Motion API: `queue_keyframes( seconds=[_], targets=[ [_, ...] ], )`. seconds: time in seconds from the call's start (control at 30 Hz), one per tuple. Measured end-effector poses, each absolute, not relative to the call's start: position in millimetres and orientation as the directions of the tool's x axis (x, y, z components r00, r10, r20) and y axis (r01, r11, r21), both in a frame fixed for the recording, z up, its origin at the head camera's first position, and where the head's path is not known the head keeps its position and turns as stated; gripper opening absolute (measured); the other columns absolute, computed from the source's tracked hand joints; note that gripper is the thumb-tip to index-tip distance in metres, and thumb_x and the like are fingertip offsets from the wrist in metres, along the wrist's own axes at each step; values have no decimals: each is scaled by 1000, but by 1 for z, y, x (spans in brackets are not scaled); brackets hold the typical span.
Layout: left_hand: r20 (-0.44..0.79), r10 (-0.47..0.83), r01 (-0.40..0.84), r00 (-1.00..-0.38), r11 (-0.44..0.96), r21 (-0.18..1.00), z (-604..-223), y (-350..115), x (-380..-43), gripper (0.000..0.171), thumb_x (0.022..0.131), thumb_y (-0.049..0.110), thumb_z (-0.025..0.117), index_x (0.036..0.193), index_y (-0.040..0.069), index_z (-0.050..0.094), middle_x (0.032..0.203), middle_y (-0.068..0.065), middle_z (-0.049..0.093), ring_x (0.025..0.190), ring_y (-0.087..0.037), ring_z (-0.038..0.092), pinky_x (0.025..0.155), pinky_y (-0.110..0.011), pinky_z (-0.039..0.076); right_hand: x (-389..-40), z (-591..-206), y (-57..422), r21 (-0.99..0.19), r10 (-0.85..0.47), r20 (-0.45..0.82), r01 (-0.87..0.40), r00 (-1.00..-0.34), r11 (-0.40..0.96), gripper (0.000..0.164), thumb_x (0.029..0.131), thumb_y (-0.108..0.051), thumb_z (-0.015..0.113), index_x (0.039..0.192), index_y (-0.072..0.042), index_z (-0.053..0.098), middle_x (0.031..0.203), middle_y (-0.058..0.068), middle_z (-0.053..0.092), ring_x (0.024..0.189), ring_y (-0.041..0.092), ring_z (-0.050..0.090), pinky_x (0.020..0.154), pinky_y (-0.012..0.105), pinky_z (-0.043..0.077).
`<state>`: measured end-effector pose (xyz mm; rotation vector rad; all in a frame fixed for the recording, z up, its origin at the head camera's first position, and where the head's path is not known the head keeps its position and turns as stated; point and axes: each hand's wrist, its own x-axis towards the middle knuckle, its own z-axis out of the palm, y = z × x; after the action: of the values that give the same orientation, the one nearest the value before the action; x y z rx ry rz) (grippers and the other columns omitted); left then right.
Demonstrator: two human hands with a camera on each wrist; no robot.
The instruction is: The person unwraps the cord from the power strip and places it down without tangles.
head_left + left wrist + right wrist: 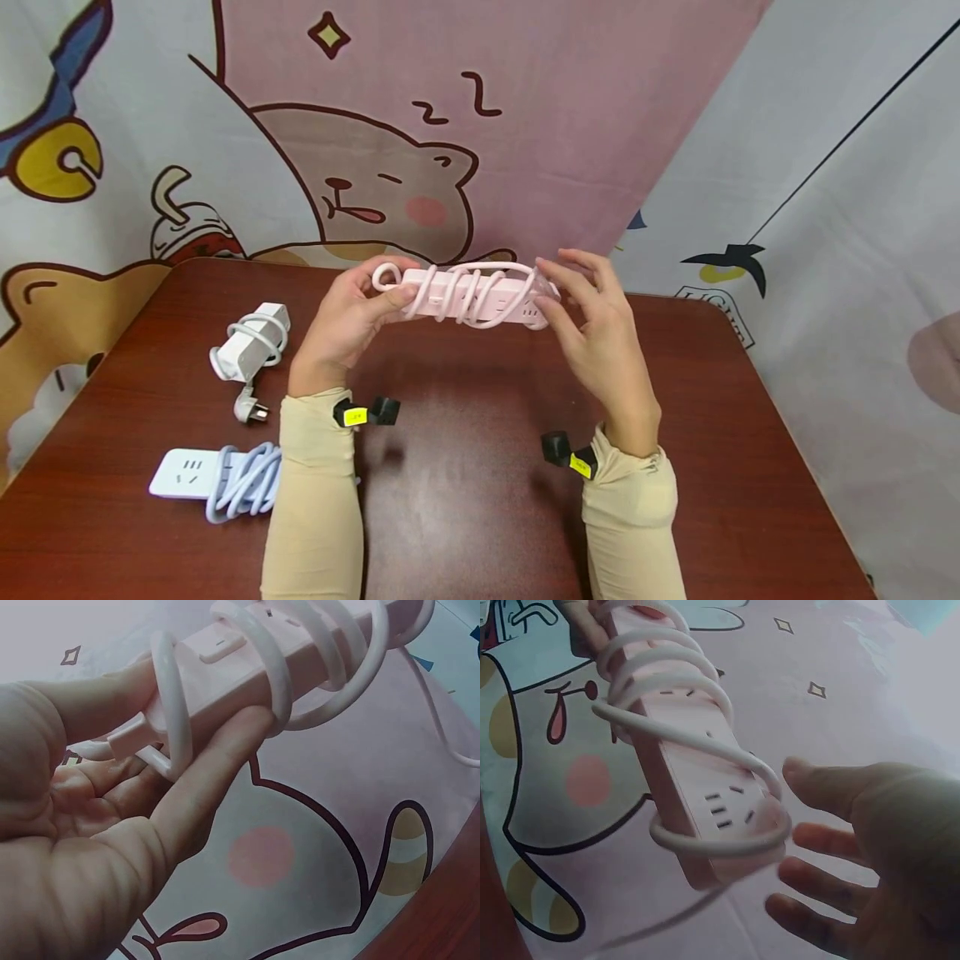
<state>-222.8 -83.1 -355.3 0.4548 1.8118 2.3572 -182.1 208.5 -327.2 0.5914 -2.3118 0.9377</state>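
Note:
A pink power strip [510, 293] is held up level above the far part of the table, its pink cord wound around it in several loose loops. My left hand [337, 321] grips its left end; in the left wrist view the thumb [232, 742] presses along the strip's side [232, 697]. At the other end is my right hand [600, 333], its fingers spread. The right wrist view shows these fingers [821, 885] beside the strip's socket end [720, 802] and outermost cord loop, not curled around them. Whether a fingertip touches the cord is hard to tell.
On the brown table [465, 500], to the left, lies a small white power strip [243, 357] with its cord wrapped and its plug [247, 407] beside it. Nearer sits a larger white strip [180, 473] with a bluish cord, partly hidden by my left sleeve. A cartoon curtain [585, 108] hangs behind.

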Motion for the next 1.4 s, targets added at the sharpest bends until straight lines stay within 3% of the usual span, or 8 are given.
queue_keyframes(
  seconds=[0.1,0.2,0.7,1.0,1.23,1.4],
  targets=[
    [162,295,84,-942,-260,962,-355,-83,-222,24,98,-2,61,122,1,61,108,-5,66,93,-14,68,79,-25,60,-184,-328,205,-436,-192,676,-596,-712,674,38,92,-12,75,130,-15,71,142,17,55,123,37,53,102,40,43],
    [168,303,92,-938,-252,963,-354,-82,-222,24,98,-2,61,121,0,60,107,-5,65,91,-14,68,79,-26,61,-186,-329,203,-392,-214,691,-608,-690,690,34,91,-12,76,125,-15,74,143,18,55,120,42,48,100,49,39],
    [165,307,91,-937,-243,966,-355,-84,-223,27,98,-1,62,125,-1,58,110,-5,65,93,-14,68,80,-26,61,-187,-329,200,-304,-273,718,-641,-640,705,9,91,-14,74,99,-10,74,133,19,57,114,42,46,95,47,39],
    [155,269,89,-951,-240,967,-356,-86,-224,30,99,-1,61,128,-1,57,112,-4,65,95,-12,67,82,-24,60,-183,-329,195,-276,-295,745,-679,-598,680,11,89,-16,77,96,-10,73,125,20,57,113,43,45,95,46,39],
    [137,237,87,-962,-209,974,-357,-85,-224,32,99,1,62,130,0,57,114,-5,64,98,-13,66,83,-23,59,-181,-328,191,-244,-287,763,-669,-579,703,14,87,-20,79,96,-9,73,112,14,63,104,38,48,90,52,30],
    [138,207,99,-969,-188,977,-356,-86,-224,32,99,2,63,131,0,57,117,-5,64,99,-13,66,83,-23,59,-180,-327,188,-264,-315,745,-694,-587,670,14,87,-14,79,97,-8,72,98,7,68,92,26,54,86,43,34]
  ],
)
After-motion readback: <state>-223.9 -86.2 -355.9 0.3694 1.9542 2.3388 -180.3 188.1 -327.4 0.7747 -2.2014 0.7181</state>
